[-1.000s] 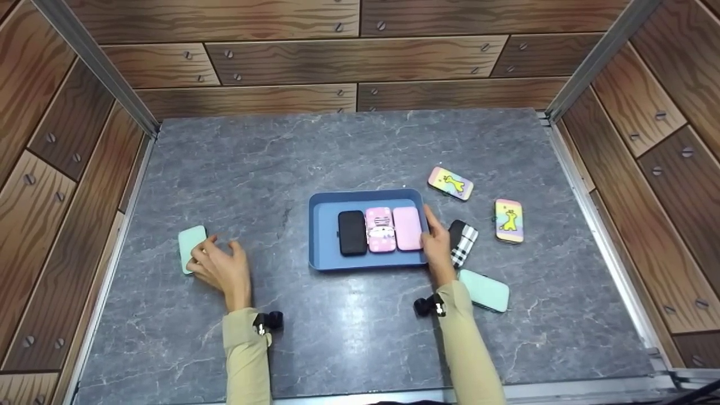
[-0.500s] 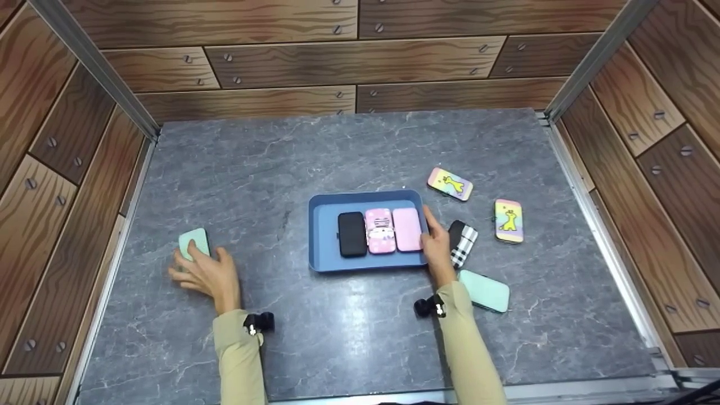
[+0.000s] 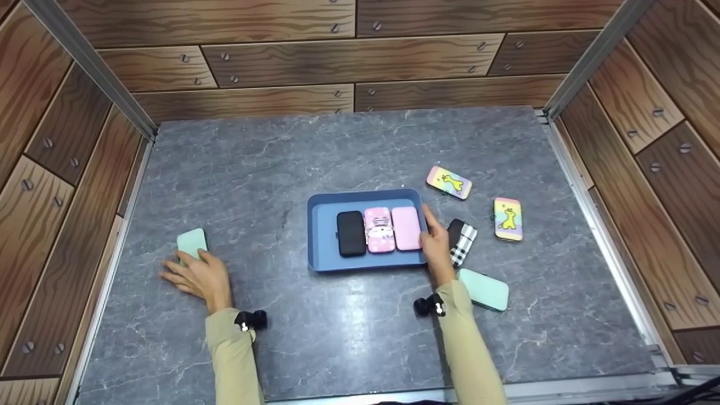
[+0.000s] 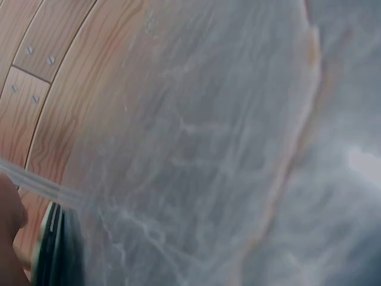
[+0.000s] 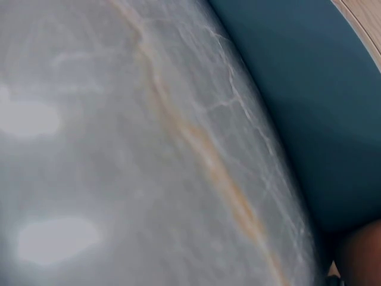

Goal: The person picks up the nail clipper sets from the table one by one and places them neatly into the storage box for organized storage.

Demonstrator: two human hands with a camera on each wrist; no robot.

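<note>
"What's changed?"
"My left hand (image 3: 199, 278) shifted left and nearer, fingers apart, partly covering the mint case (image 3: 191, 241) at left."
"The other?"
"My right hand (image 3: 437, 243) still pinches the blue tray (image 3: 324, 239)."

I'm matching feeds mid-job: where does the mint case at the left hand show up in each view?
Head: the mint case is left of centre, its near end covered by the left hand.
Left wrist: bottom-left corner, seen nearly edge-on and cut off by the frame.
Right wrist: not in it.
Shared landmark: the grey marbled tabletop, visible in all three.
</note>
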